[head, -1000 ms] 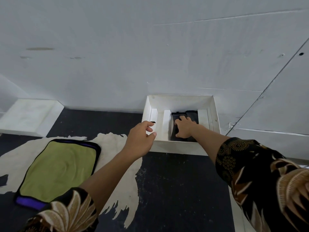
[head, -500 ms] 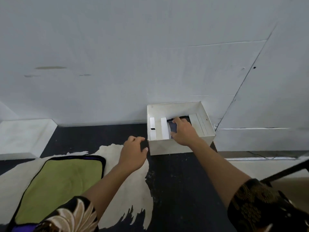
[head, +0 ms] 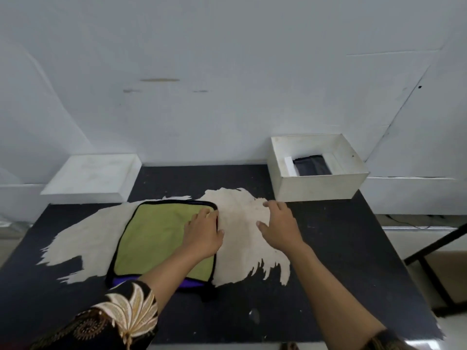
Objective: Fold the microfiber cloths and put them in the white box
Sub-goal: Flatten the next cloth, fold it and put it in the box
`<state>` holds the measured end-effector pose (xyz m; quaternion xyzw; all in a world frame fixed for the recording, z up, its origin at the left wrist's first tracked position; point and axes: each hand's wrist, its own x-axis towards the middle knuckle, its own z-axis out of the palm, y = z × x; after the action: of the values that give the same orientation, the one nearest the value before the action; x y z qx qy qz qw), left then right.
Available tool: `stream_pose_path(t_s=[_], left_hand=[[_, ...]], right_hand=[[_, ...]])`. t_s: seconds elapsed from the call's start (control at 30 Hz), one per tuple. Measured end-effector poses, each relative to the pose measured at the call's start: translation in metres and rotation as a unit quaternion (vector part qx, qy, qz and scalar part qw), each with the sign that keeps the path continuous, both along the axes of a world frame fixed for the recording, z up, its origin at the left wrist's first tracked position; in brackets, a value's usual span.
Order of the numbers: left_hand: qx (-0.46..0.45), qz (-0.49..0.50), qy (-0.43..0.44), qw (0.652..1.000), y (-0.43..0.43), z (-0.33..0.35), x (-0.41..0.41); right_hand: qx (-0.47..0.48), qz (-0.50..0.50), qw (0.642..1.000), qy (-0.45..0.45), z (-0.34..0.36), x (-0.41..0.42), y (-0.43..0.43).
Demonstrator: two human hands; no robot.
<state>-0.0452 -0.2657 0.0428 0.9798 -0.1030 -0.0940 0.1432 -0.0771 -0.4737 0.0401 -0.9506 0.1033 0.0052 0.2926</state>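
Note:
A green microfiber cloth (head: 154,238) with a black border lies flat on the black table, a purple cloth edge (head: 123,281) showing beneath its near side. My left hand (head: 203,232) rests on the green cloth's right part, fingers straight toward its far right corner. My right hand (head: 279,224) hovers open over the worn pale patch to the right of the cloth, holding nothing. The white box (head: 318,188) stands at the table's far right; a folded dark cloth (head: 312,165) lies inside it.
The black table (head: 341,261) has a large worn pale patch (head: 242,248) in its middle. A shallow white lid or tray (head: 93,178) sits at the far left against the white wall. A black stand leg (head: 434,248) is beyond the table's right edge.
Both hands have left the white box and come back toward me. The left hand now lies on the green cloth; the right hand has let go of the dark cloth, which stays in the box.

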Motion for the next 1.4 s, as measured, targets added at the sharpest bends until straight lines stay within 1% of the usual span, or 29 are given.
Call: stream_pose_path(t_s=[0.27,0.5,0.63,0.77,0.87,1.0,1.13,1.23,1.4], left_hand=[[0.033,0.057,0.074,0.995,0.076,-0.025,-0.037],[0.071,0.125,0.125,0.982,0.123,-0.038,-0.058],[0.090,0.156,0.137,0.974,0.138,-0.044,-0.073],[0.092,0.175,0.130,0.972,0.153,-0.054,-0.092],[0.088,0.162,0.099,0.978,0.165,-0.062,-0.098],[0.073,0.118,0.054,0.989,0.182,-0.059,-0.078],[0.060,0.066,0.031,0.996,0.191,-0.064,-0.060],[0.059,0.019,0.058,0.996,0.196,-0.075,-0.051],[0.105,-0.060,0.143,0.982,0.209,-0.094,-0.042]], right_hand=[[-0.005,0.063,0.997,0.051,-0.037,-0.016,0.078],[-0.025,0.140,0.986,0.084,-0.053,-0.011,0.113],[-0.030,0.168,0.981,0.089,-0.063,-0.013,0.123],[-0.065,0.216,0.970,0.093,-0.075,-0.023,0.138],[-0.076,0.243,0.963,0.087,-0.077,-0.027,0.152],[-0.094,0.251,0.959,0.089,-0.080,-0.026,0.169],[-0.144,0.274,0.946,0.096,-0.085,-0.026,0.182],[-0.185,0.263,0.942,0.099,-0.085,-0.027,0.190],[-0.211,0.225,0.946,0.098,-0.091,-0.035,0.197]])
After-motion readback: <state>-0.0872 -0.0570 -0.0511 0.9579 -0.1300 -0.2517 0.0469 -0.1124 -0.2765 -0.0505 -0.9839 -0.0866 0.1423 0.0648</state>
